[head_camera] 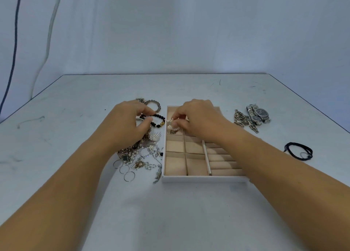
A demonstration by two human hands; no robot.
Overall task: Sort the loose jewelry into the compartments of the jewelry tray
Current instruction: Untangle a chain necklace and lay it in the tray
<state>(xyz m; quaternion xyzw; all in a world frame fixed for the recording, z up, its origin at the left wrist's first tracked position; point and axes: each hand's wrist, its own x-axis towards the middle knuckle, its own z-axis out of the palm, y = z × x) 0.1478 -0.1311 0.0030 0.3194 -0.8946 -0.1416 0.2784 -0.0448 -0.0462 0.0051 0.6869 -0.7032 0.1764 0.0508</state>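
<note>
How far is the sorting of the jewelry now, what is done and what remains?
Barely started: the beige-lined white tray holds little beyond the far-left compartment. In hand: the right hand pinches a thin pearl hoop there; the left hand grips the black bead bracelet. Remaining: the tangled metal pile, silver watches, black cord.

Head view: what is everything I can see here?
white jewelry tray, beige lining: one, centre
pearl-hung silver hoop: one, tray's left column
black bead bracelet: one, left of tray
grey chain bracelet: one, beyond it
tangled gold and silver jewelry pile: one, left of tray
thin silver hoops: three, pile's near edge
silver wristwatches: two, far right
silver link chain: one, beside watches
black cord loop: one, right
pale grey table: one, underneath
left hand: grip on bead bracelet
right hand: grip on pearl hoop
</note>
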